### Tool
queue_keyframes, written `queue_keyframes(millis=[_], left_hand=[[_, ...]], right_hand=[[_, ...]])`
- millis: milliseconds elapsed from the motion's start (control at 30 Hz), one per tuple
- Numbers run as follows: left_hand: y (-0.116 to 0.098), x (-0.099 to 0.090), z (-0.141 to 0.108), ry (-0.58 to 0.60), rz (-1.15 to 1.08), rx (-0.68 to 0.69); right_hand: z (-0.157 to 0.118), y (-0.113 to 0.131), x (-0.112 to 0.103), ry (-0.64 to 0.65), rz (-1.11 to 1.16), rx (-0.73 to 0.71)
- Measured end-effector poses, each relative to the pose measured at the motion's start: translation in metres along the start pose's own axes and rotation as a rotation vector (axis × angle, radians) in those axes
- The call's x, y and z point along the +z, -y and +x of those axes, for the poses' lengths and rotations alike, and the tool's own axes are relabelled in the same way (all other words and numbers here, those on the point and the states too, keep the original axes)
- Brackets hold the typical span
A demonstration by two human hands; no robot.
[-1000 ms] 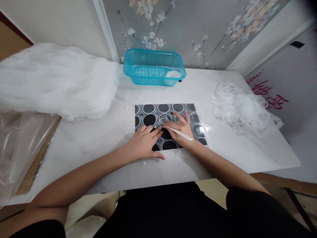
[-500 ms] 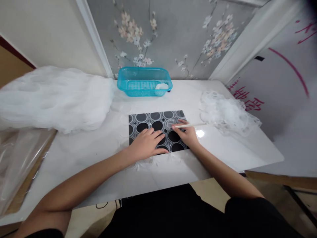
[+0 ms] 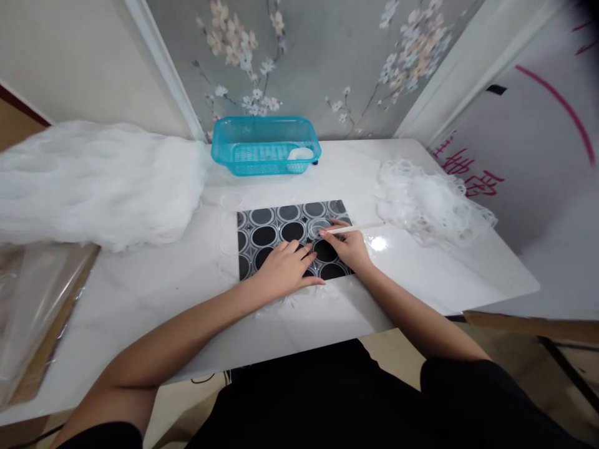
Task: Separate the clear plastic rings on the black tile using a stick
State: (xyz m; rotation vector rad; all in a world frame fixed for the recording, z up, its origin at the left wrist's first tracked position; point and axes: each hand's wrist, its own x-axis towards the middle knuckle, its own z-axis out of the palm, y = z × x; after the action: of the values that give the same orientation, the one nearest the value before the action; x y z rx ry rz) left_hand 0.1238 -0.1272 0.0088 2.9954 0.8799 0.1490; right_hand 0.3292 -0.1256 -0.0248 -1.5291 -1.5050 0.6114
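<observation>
A black board point(image 3: 263, 236) patterned with pale rings lies on the white table, with translucent film over it that reaches past its edges. My left hand point(image 3: 286, 268) rests flat on the board's lower middle, fingers spread, holding nothing. Pinched in my right hand point(image 3: 349, 245) is a thin white stick point(image 3: 355, 227), slanting up to the right. Its tip is hidden by my fingertips, at a pale ring near the board's right side.
A blue plastic basket point(image 3: 266, 146) holding a white item stands at the back. White sheer material point(image 3: 93, 187) is heaped at the left, above a clear plastic sheet point(image 3: 42, 299). Cut translucent rings point(image 3: 430, 202) are piled at the right.
The whole view has shifted slightly. My left hand has slid a little to the right over the board. My right hand still grips the stick near the same ring.
</observation>
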Motion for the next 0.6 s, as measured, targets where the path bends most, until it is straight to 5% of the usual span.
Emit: queue_keyframes(millis=[267, 400, 500, 600], left_hand=[[0.004, -0.002, 0.005, 0.035, -0.059, 0.039], [0.005, -0.004, 0.007, 0.049, -0.094, 0.043], [0.005, -0.008, 0.008, 0.060, -0.105, 0.046], [0.005, -0.011, 0.007, 0.088, -0.119, 0.044]], right_hand=[[-0.008, 0.003, 0.002, -0.043, -0.364, -0.233], [-0.007, 0.007, 0.002, 0.077, -0.605, -0.416], [0.014, 0.008, -0.003, 0.070, -0.681, -0.446], [0.049, 0.007, -0.020, -0.109, -0.705, -0.372]])
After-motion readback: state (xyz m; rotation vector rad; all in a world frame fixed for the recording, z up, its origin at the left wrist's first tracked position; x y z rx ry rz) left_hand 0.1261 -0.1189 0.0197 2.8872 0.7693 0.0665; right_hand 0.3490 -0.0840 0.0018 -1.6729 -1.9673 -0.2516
